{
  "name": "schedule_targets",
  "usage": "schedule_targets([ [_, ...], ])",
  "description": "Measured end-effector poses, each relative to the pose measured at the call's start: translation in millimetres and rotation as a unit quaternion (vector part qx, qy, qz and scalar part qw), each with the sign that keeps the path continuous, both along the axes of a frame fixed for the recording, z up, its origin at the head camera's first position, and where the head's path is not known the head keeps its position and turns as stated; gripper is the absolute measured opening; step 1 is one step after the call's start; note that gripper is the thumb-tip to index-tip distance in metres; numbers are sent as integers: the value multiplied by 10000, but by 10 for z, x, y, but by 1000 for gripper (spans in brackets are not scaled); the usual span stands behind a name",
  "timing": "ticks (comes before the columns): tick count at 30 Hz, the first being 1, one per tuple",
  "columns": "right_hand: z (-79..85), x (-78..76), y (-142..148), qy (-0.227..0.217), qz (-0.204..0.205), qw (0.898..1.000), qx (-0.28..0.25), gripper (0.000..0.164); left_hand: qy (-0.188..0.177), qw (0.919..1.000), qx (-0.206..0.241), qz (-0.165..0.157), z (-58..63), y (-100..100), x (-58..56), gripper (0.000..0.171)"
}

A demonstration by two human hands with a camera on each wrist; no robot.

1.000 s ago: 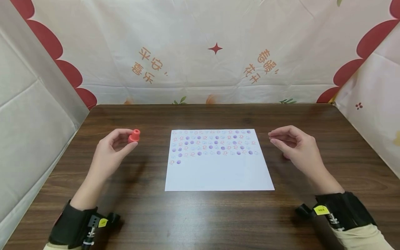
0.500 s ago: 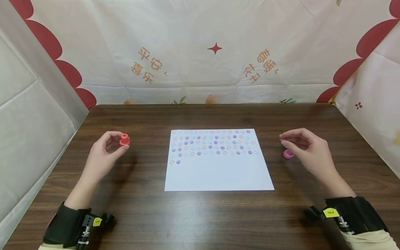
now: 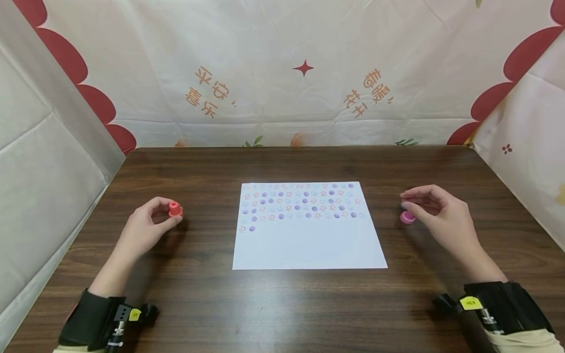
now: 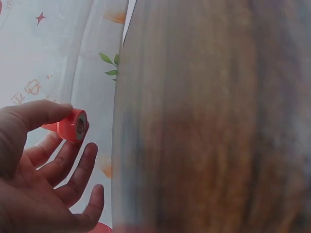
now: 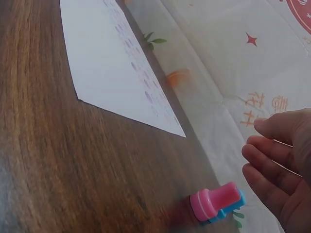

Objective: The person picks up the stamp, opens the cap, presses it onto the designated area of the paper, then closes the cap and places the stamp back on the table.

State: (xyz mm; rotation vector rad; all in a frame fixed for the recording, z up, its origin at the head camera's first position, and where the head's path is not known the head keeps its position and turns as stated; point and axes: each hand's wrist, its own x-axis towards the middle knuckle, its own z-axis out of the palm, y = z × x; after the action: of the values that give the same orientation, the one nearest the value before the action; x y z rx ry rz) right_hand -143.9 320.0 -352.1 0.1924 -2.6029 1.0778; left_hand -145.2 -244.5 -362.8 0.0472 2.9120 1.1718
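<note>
My left hand (image 3: 143,226) pinches a red self-inking stamp (image 3: 175,209) between thumb and fingers, left of the paper. In the left wrist view, the stamp's round face (image 4: 81,123) shows, held above the wooden table. At the right, my right hand (image 3: 448,223) holds nothing, its fingers loosely bent. Close by its fingertips a pink stamp (image 3: 407,217) stands on the table. Right behind the pink one, a blue stamp (image 5: 242,198) is partly hidden in the right wrist view. A white sheet of paper (image 3: 304,247) lies between the hands, its upper half covered in rows of small purple, red and blue prints.
The dark wooden table (image 3: 265,309) ends at a pale curtain (image 3: 265,98) with red scallops at the back. More pale cloth (image 3: 48,162) hangs along the left side and the right.
My left hand has moved left and nearer to me with the red stamp, and lower. My right hand has moved right and nearer, revealing the pink stamp. The paper stays put.
</note>
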Motion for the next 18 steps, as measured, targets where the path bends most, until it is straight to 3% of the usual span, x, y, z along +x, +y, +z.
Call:
schedule_targets([
  [18,-46,35,35,-63,-118,9998,116,22,-565,9971,-436,-280,-30,-14,28,32],
])
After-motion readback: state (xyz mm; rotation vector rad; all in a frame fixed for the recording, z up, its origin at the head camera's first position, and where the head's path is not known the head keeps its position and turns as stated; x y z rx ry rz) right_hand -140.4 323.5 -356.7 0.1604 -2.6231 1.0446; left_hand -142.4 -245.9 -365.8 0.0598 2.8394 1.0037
